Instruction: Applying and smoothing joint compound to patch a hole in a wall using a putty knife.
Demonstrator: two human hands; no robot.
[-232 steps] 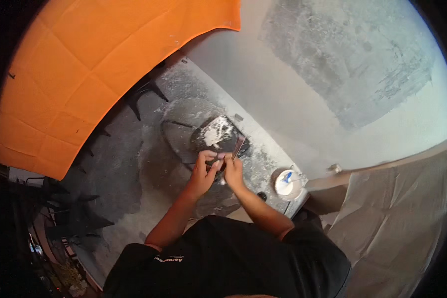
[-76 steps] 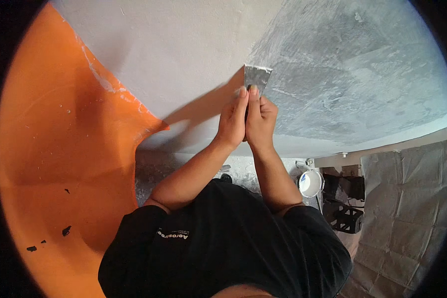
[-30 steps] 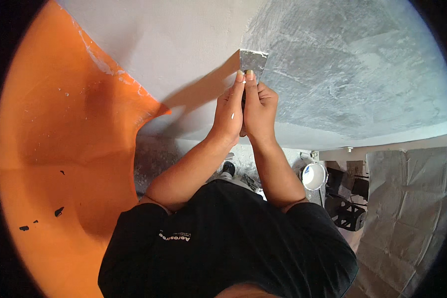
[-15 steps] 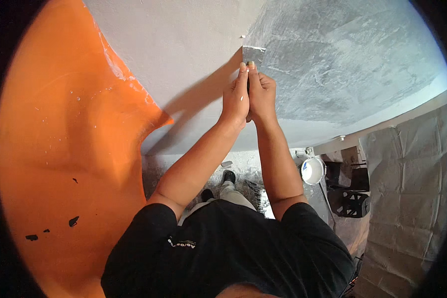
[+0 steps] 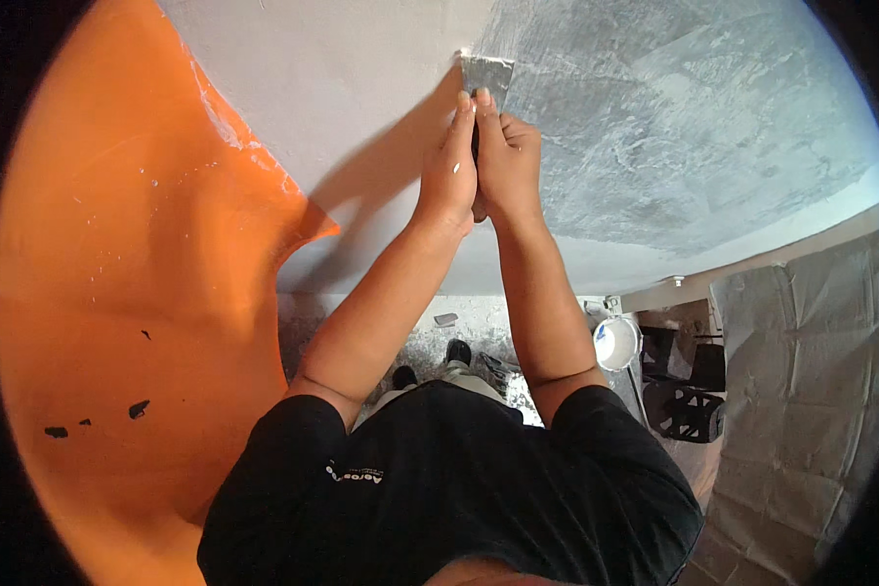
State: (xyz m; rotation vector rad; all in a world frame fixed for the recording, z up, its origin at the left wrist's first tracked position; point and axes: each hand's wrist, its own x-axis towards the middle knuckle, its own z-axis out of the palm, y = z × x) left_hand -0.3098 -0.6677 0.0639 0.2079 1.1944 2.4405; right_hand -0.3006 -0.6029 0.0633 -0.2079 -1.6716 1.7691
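Both hands are wrapped around the dark handle of a putty knife [image 5: 488,76], thumbs side by side and pointing up toward the blade. My left hand [image 5: 448,168] presses against the handle from the left and has a white speck on it. From the other side my right hand [image 5: 509,161] closes on the same handle. The metal blade lies against the wall [image 5: 381,59], its far edge lined with white material. It sits where the plain pale surface meets a grey, streaky patch [image 5: 645,127]. Most of the handle is hidden by my hands.
A bright orange surface [image 5: 146,254] with white smears and dark chips fills the left side. Below right stands a white bucket [image 5: 616,344], with a black crate [image 5: 686,410] beside it. Creased grey sheeting [image 5: 801,371] hangs at the right. A small flat piece [image 5: 445,319] lies on the spattered floor.
Both hands and the putty knife have moved farther up the wall and slightly left. A small white bit that stood ahead of the blade is now at its edge.
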